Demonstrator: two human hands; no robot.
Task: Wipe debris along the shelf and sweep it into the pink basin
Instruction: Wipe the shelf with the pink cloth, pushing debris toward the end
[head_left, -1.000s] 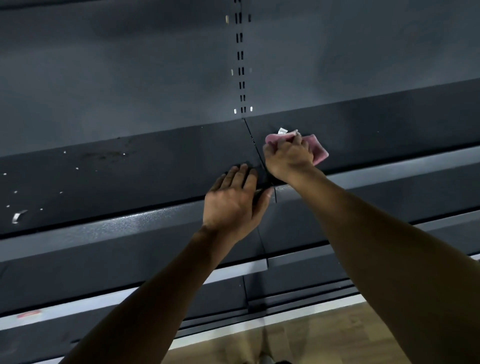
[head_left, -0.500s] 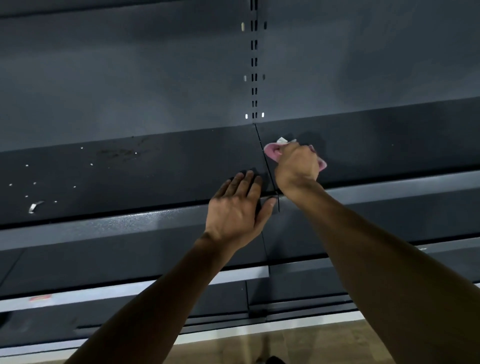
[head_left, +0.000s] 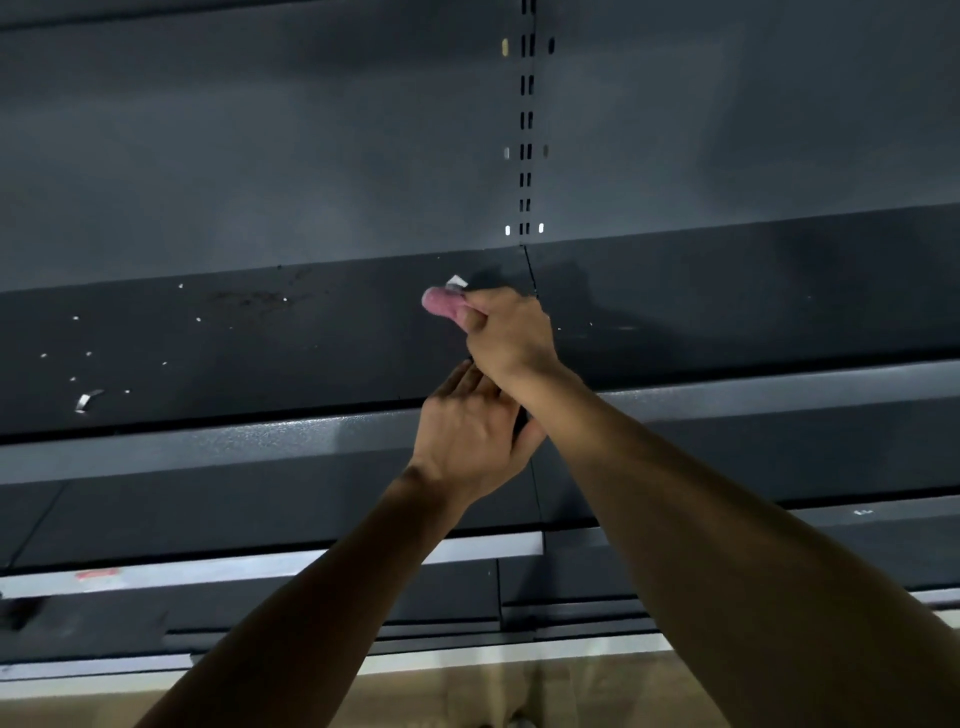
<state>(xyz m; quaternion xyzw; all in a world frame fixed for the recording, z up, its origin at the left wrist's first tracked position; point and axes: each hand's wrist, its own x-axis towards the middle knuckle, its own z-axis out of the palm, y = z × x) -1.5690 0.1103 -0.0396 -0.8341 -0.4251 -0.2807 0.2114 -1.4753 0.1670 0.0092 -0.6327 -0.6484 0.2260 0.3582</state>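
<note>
Right hand (head_left: 506, 332) grips a bunched pink cloth (head_left: 441, 303) on the dark grey metal shelf (head_left: 311, 353), just beside a small white scrap (head_left: 457, 283). Left hand (head_left: 470, 436) rests flat with fingers spread at the shelf's front edge, holding nothing. White bits of debris (head_left: 85, 400) lie well apart to the left; the pink basin is out of view

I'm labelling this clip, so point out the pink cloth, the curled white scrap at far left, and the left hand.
pink cloth (head_left: 440, 303), head view, exposed bunched end.
curled white scrap (head_left: 84, 400), head view, its middle.
left hand (head_left: 470, 439), head view, back of hand.
</note>
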